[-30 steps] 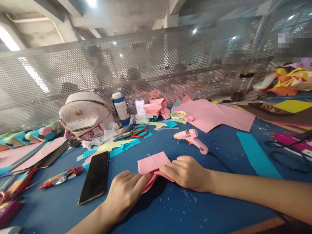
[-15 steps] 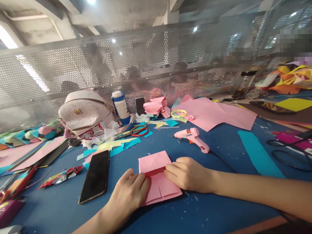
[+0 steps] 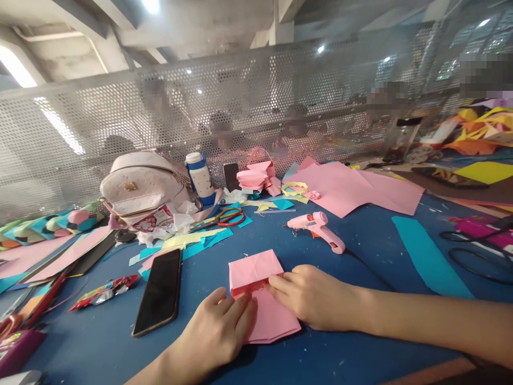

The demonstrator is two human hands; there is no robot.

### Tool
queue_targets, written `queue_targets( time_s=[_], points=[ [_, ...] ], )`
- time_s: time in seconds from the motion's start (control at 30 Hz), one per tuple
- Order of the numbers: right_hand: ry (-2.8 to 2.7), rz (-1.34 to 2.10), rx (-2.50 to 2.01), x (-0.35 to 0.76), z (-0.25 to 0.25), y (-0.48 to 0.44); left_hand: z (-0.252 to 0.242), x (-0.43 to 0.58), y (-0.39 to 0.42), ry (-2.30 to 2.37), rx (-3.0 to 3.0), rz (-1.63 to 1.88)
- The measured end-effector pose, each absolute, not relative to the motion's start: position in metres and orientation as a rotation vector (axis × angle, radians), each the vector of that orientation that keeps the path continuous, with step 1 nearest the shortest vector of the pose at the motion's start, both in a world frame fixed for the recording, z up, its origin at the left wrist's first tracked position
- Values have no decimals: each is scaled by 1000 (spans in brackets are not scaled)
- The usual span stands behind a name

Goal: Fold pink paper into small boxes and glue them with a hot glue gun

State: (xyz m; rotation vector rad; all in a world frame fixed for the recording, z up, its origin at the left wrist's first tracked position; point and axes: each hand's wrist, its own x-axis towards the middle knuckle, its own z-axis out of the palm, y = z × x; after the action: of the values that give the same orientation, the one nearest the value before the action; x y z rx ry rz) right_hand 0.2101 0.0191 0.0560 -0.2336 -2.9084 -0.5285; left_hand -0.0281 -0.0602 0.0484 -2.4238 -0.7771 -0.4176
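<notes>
A folded piece of pink paper (image 3: 256, 269) lies on the blue table, with a raised fold running across its middle. My left hand (image 3: 226, 323) grips the near left part of that fold, its fingers curled and the fingertips pressed to the paper. From the right, my right hand (image 3: 310, 297) pinches the other end of the same fold. The two hands' fingertips nearly meet there. Both palms and some fingertips are hidden. A pink hot glue gun (image 3: 318, 230) rests on its side beyond my right hand, its cord running behind my forearm.
A black phone (image 3: 158, 294) lies left of my left hand. Farther back are scissors (image 3: 230, 216), paper scraps, a backpack (image 3: 140, 184), a bottle (image 3: 200, 179) and large pink sheets (image 3: 352, 187). A blue paper strip (image 3: 428, 256) lies at right. A perforated metal screen (image 3: 240, 117) stands behind.
My left hand's fingers have moved right and slightly up along the paper, closer to my right hand. The near flap with its slit is now more covered, and the fold stands higher.
</notes>
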Motion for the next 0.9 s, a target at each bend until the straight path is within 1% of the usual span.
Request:
queue_targets(
  time_s=[0.1,0.17,0.23,0.3,0.37,0.47,0.6,0.63,0.73,0.8,0.83,0.9],
  points=[
    [-2855,-409,-153,213,62,20,54,-33,-54,-852,-2518,-568],
    [-2753,-178,26,216,75,20,63,-38,-49,-994,-2636,-737],
    [-2568,137,144,216,93,20,75,-42,-44,-1216,-2760,-1014],
    [-2410,439,46,212,112,22,89,-45,-40,-1411,-2848,-1319],
    [-2307,671,-204,204,126,28,102,-45,-36,-1448,-2980,-1496],
    [-2327,900,-423,190,131,40,114,-42,-27,-1508,-3175,-1563],
    [-2450,1271,-523,178,114,56,113,-38,-10,-1490,-3289,-1587],
    [-2427,1352,-562,178,110,59,110,-38,-6,-1530,-3259,-1660],
    [-2316,1537,-669,180,99,63,98,-41,4,-1786,-3019,-1991],
    [-2190,1634,-735,185,95,61,89,-44,6,-1958,-2803,-2365],
    [-2110,1652,-762,187,93,59,85,-45,5,-1977,-2710,-2583],
    [-1961,1614,-787,191,89,55,77,-46,3,-1971,-2696,-2832]
  ],
)
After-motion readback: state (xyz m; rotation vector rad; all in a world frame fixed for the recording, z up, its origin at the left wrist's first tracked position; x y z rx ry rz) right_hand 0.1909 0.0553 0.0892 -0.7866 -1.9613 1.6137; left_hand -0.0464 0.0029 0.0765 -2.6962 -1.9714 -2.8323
